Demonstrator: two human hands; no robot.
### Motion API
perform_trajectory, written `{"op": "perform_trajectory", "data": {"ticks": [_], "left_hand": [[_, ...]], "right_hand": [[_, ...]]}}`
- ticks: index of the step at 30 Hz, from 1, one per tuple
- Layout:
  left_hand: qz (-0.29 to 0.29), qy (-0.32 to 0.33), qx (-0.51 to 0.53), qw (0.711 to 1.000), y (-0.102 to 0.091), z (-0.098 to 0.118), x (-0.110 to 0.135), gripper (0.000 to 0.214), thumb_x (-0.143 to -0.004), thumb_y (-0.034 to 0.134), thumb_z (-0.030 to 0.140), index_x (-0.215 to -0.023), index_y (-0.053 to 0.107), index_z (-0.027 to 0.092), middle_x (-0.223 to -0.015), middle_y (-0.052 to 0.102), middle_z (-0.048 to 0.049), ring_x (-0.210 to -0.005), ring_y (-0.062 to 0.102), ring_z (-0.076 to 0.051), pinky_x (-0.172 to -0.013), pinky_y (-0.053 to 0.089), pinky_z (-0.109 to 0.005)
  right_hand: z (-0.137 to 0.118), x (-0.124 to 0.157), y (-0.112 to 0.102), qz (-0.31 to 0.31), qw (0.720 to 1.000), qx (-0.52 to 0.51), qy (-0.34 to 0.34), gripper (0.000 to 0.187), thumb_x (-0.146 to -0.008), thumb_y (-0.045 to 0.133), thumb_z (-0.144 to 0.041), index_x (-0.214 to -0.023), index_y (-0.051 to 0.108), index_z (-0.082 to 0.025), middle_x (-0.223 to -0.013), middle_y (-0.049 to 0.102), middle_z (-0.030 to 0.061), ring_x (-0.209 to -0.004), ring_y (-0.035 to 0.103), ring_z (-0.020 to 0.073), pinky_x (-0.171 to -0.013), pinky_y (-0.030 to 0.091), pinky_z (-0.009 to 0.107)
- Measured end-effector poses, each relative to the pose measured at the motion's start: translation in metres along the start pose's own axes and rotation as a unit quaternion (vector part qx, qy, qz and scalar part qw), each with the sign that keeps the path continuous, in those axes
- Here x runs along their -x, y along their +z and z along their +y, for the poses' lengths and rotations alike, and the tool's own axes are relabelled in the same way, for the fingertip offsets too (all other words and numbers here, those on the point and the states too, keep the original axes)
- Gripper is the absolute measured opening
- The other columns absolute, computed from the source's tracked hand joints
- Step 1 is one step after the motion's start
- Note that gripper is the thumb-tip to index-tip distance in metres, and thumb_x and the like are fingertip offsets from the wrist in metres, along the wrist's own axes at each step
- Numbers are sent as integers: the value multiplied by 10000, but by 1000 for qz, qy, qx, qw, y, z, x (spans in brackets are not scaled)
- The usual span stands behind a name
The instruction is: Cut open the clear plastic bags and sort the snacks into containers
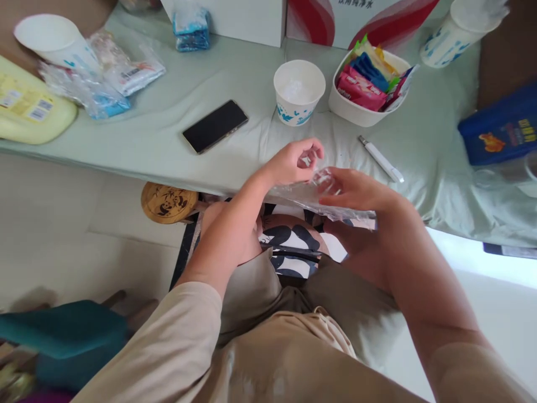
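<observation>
My left hand (296, 162) is at the table's front edge with its fingers curled round a crumpled bit of clear plastic. Close on its right, my right hand (356, 189) grips the same clear plastic bag (293, 193) between thumb and fingers. The thin sheet hangs below both hands, over the edge and above my lap. Just beyond them stands a paper cup (300, 92) with blue print and something clear and crumpled inside. A white utility knife (381, 159) lies to the right of the hands, and a black phone (216, 126) lies to the left.
A white bowl (356, 115) of colourful snack packets stands behind the knife. Plastic wrappers (104, 84), another paper cup (52, 39) and a yellow bottle (37, 106) crowd the left. On the right are a blue pack (501, 126) and stacked cups (457, 33). A round stool (168, 202) stands below.
</observation>
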State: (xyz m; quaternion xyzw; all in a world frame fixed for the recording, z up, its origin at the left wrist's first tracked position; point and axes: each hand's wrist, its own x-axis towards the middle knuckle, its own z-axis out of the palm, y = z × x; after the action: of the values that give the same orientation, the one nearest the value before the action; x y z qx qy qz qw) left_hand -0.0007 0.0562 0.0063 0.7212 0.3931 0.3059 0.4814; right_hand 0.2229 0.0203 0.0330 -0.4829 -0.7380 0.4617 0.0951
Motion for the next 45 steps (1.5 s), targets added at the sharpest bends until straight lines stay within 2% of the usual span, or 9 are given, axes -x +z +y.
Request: {"op": "perform_trajectory", "data": {"ticks": [4, 9, 13, 17, 21, 30, 36, 41, 45], "left_hand": [[57, -66, 71, 994, -23, -29, -20, 357, -836, 765, 330, -1148, 639, 209, -998, 692, -32, -891, 728, -184, -719, 597, -318], [76, -144, 184, 969, -31, -30, -34, 536, -998, 440, 637, -1205, 636, 183, -1087, 716, -69, -1082, 745, -270, -788, 611, -354], [-37, -166, 214, 962, -9, -6, -38, 459, -921, 651, 577, -1144, 655, 175, -1027, 763, -84, -1011, 763, -250, -805, 615, -338], [-35, -210, 192, 958, 12, 4, -42, 280, -931, 675, 424, -1022, 652, 160, -863, 756, -53, -792, 760, -169, -705, 595, -268], [12, -215, 171, 961, 16, 1, -41, 203, -954, 637, 366, -1021, 656, 175, -659, 677, 4, -579, 685, -127, -558, 527, -216], [85, -159, 281, 943, 11, 12, -24, 277, -814, 763, 307, -1065, 665, 239, -559, 586, 66, -453, 569, -99, -469, 468, -201], [83, -150, 335, 927, 7, 11, -24, 270, -837, 675, 384, -678, 598, 181, -626, 610, 0, -537, 611, -117, -498, 505, -237], [54, -178, 248, 951, 13, -1, -32, 436, -871, 631, 537, -629, 595, 176, -627, 596, -27, -606, 640, -155, -532, 508, -266], [50, -144, 147, 977, 21, -5, -37, 405, -769, 764, 523, -639, 589, 182, -645, 581, -6, -587, 562, -115, -537, 449, -242]], "right_hand": [[7, -2, -3, -51, 984, -170, 0, 280, -785, 791, -462, -746, 668, -214, -580, 595, -14, -511, 534, 128, -470, 446, 286], [18, -13, 5, 217, 927, -304, -19, 296, -809, 786, -476, -796, 626, -227, -639, 611, -19, -492, 533, 109, -467, 482, 278], [18, -25, 8, 334, 894, -298, 6, 214, -897, 691, -444, -928, 627, -243, -763, 642, -7, -560, 593, 110, -510, 518, 260], [19, -20, 9, 290, 915, -281, 17, 363, -847, 734, -448, -1147, 649, -262, -974, 707, 23, -637, 651, 127, -573, 566, 286], [22, -9, 10, 219, 935, -274, 50, 295, -835, 733, -409, -1066, 692, -230, -740, 688, 0, -565, 628, 138, -552, 554, 291], [19, -1, 13, 239, 889, -390, -13, 462, -924, 634, -440, -1374, 603, -338, -650, 630, -45, -559, 619, 151, -569, 579, 317], [31, 3, 12, 208, 884, -402, -119, 327, -858, 698, -586, -956, 780, -285, -852, 670, 10, -648, 626, 127, -631, 594, 336], [40, 7, 4, 256, 909, -305, -126, 76, -812, 727, -330, -808, 781, -275, -1181, 666, 41, -1027, 676, 211, -863, 612, 403], [52, 4, -4, 334, 911, -209, -119, 119, -768, 680, -197, -799, 773, -265, -1285, 646, 35, -1254, 612, 263, -1109, 504, 505]]}}
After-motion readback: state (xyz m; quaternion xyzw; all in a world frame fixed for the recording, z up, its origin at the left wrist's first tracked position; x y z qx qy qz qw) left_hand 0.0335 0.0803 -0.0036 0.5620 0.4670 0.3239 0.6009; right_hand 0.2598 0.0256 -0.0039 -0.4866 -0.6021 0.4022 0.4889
